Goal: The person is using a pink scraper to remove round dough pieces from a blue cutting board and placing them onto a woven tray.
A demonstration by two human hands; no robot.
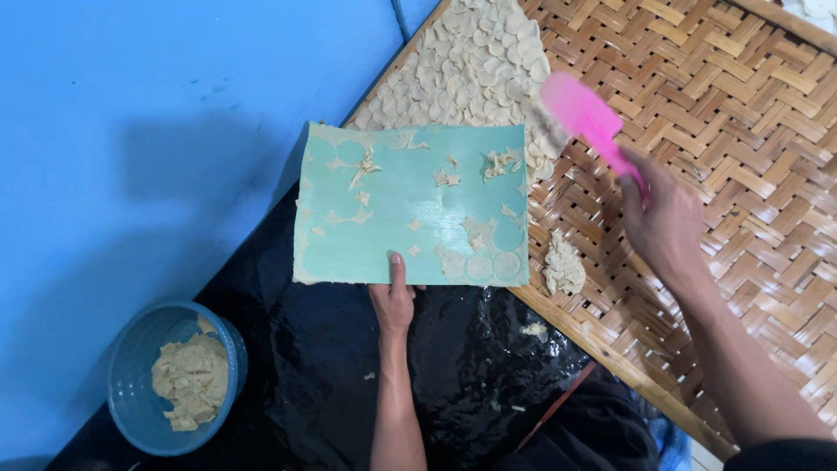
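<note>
- Nearest the camera, a black plastic sheet (453, 349) covers the lap area, its lower edge cut off by the frame.
- A blue bowl (139, 410) at lower left holds a lump of beige dough (190, 379).
- The left hand (394, 301) pinches the near edge of a turquoise board (410, 205), thumb on top, the fingers hidden beneath it.
- Dough scraps (475, 231) and faint round cut-outs cling to the board.
- The right hand (667, 222) is closed around a pink spatula (586, 118), motion-blurred; its handle is hidden in the fist.
- A small dough pile (564, 266) lies on the woven bamboo tray (741, 131).
- Farthest, overlapping dough discs (475, 65) cover the tray's upper corner, running out of frame.
</note>
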